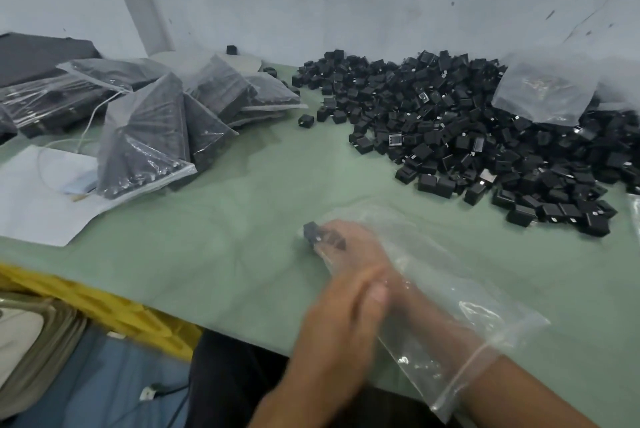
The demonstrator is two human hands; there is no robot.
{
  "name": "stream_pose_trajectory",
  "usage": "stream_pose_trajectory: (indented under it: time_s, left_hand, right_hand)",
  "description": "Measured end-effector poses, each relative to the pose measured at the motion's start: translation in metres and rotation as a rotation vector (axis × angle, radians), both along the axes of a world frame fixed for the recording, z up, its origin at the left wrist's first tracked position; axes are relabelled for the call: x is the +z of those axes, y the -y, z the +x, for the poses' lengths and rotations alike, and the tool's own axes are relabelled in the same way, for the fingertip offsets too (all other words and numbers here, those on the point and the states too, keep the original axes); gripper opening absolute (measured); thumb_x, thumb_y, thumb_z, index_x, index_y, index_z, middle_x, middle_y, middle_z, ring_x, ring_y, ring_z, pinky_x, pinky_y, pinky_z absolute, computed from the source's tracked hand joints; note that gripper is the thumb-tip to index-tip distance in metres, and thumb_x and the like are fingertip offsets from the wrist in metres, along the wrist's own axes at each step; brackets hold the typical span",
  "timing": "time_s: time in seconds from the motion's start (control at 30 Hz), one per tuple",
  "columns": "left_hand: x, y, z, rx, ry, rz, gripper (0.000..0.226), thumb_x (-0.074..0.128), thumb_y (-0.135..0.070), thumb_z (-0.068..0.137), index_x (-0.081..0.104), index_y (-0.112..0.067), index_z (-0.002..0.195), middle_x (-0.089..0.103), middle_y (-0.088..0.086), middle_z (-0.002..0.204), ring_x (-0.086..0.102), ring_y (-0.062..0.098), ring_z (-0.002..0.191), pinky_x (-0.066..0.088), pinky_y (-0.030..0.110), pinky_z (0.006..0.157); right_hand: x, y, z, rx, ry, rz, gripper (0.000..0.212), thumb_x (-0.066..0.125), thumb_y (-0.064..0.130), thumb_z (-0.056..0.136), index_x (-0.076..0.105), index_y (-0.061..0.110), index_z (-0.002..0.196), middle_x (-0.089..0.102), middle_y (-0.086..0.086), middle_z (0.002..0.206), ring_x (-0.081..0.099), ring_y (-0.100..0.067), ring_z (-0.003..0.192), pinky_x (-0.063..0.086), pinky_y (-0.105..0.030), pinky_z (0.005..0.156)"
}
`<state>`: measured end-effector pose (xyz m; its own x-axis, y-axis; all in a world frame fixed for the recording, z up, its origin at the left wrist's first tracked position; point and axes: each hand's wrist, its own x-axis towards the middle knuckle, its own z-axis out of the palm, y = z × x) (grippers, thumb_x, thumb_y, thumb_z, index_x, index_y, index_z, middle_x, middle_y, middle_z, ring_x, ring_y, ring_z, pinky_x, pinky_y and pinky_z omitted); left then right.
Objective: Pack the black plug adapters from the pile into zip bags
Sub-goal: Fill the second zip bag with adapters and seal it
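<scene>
Nearest us, by the near edge of the table [242, 212], the open zip mouth of a clear zip bag [460, 292] ringed our right forearm, because we had reached right inside it to seat the load at the bottom. Our right hand [353, 244] lay deep in the bag, fingers curled round a couple of black plug adapters [317, 235] at its closed end. The blur kept us from telling which way their prongs faced. Our left hand [339, 309] rested outside, fingers straight and together, holding nothing, pressed on the film over our right wrist, probably to keep the bag from sliding. The bag lay flat, its long axis running from the mouth near the near right corner to the closed end pointing toward the table's middle. The pile [485, 136] of loose adapters spread along the right edge up to the far right corner, within reach of the right arm, with an empty bag [543, 91] lying on top. The packed bags [149, 136] were heaped toward the far left corner, well apart from the pile, beside a white paper [38, 205] at the left edge.
</scene>
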<state>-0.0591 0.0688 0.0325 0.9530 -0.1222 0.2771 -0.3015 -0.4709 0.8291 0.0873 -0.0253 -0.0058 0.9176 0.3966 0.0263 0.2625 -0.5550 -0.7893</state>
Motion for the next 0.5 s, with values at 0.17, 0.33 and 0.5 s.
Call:
stream_pose_trajectory:
  time_s: [0.17,0.33,0.5]
  left_hand:
    - [-0.036,-0.073,0.078,0.385,-0.061,0.247,0.037,0.059,-0.010,0.096,0.061,-0.018,0.132,0.063,0.000,0.127,0.056,0.021,0.118,0.040,0.033,0.105]
    - [-0.038,-0.088,0.129,0.176,-0.100,0.364,0.039,0.072,-0.017,0.089,0.067,-0.021,0.128,0.068,-0.001,0.123,0.058,0.021,0.115,0.040,0.031,0.105]
    - [-0.040,-0.089,0.136,0.119,-0.074,0.248,0.016,0.072,-0.013,0.088,0.077,-0.027,0.093,0.070,-0.015,0.087,0.062,-0.002,0.080,0.050,0.025,0.079]
  right_hand:
    - [0.002,0.014,0.001,-0.045,0.030,0.007,0.014,0.070,0.026,0.091,0.074,0.020,0.103,0.072,0.006,0.097,0.063,-0.002,0.086,0.044,-0.015,0.076]
    - [-0.001,0.017,0.000,-0.048,0.153,-0.101,0.008,0.070,0.025,0.090,0.075,0.020,0.093,0.059,0.018,0.078,0.054,0.013,0.072,0.035,0.000,0.069]
    - [0.007,0.022,0.000,-0.001,0.148,-0.181,0.026,0.058,0.046,0.092,0.070,0.024,0.085,0.062,0.010,0.082,0.055,-0.004,0.072,0.036,-0.001,0.067]
